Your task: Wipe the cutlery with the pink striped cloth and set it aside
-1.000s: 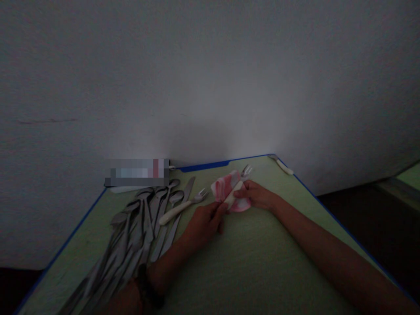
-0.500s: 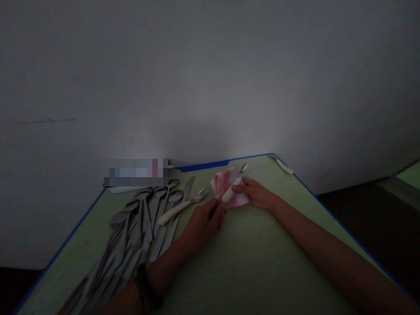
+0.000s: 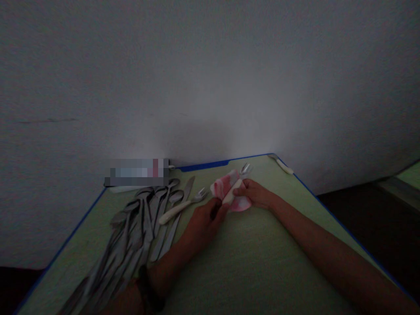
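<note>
A fork (image 3: 232, 193) with a cream handle and metal tines is held over the table, tines pointing away to the upper right. My left hand (image 3: 205, 218) pinches the near end of its handle. Around the handle, close to the tines, my right hand (image 3: 254, 192) is closed with the thumb on top. A pink and white cloth (image 3: 223, 183) lies behind and under the fork, partly gripped by my right hand. Just left of my left hand rests another cream-handled fork (image 3: 175, 211), lying across some knives (image 3: 177, 227).
A pile of metal spoons and other cutlery (image 3: 131, 236) covers the table's left side. Behind it stands a blurred-out box (image 3: 138, 172). One more cream-handled fork (image 3: 282, 165) lies at the far right corner. The green table (image 3: 262, 258) has a blue edge against a pale wall (image 3: 210, 78).
The fork and cloth have shifted slightly, and the cloth's lower part hangs a little nearer to me. My left fingers have moved a bit further along the handle end.
</note>
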Demonstrator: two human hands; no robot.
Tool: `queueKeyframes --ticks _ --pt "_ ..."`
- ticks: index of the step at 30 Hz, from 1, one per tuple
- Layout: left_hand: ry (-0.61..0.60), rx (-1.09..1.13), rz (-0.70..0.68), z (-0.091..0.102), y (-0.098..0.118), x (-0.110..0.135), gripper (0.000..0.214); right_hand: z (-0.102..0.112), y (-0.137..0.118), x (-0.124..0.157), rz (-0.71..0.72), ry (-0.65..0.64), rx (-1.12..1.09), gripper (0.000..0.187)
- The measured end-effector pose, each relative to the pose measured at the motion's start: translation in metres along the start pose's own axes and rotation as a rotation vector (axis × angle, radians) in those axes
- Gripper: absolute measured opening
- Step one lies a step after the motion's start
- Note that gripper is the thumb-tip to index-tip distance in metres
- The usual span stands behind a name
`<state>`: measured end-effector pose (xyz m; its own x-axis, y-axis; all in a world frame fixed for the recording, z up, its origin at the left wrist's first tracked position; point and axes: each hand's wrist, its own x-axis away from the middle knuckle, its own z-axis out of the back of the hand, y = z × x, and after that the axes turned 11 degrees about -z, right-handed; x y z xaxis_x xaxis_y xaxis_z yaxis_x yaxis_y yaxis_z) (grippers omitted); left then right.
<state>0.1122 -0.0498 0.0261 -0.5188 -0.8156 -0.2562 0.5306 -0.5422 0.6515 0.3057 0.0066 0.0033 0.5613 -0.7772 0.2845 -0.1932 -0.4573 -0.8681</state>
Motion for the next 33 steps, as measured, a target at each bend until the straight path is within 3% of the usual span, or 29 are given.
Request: queueKeyframes --ticks 4,12,21,26,33 --pt "-0.020 -0.029 0.003 -0.0002 -0.0016 -0.0006 0.033 -0.0035 -0.0017 -0.0004 0.011 -0.006 -0.023 0.028" --pt "-0.075 -0.040 -0.052 0.0002 0.0000 0.0011 0.032 -0.0029 -0.0057 -0.0092 0.160 0.188 -0.292 0.021" --pt "-0.055 0.026 0.003 0.0001 0.0004 0.0007 0.031 -0.0026 -0.0043 -0.0034 0.096 0.118 -0.205 0.019" --pt "-0.078 0.064 0.010 0.0012 0.0006 0.0002 0.032 -0.0033 -0.0045 -0.0063 0.109 0.163 -0.239 0.022" --pt "-0.186 0.147 -0.047 0.0086 0.0032 0.0003 0.034 -0.0074 -0.0079 -0.0041 0.098 0.191 -0.263 0.019"
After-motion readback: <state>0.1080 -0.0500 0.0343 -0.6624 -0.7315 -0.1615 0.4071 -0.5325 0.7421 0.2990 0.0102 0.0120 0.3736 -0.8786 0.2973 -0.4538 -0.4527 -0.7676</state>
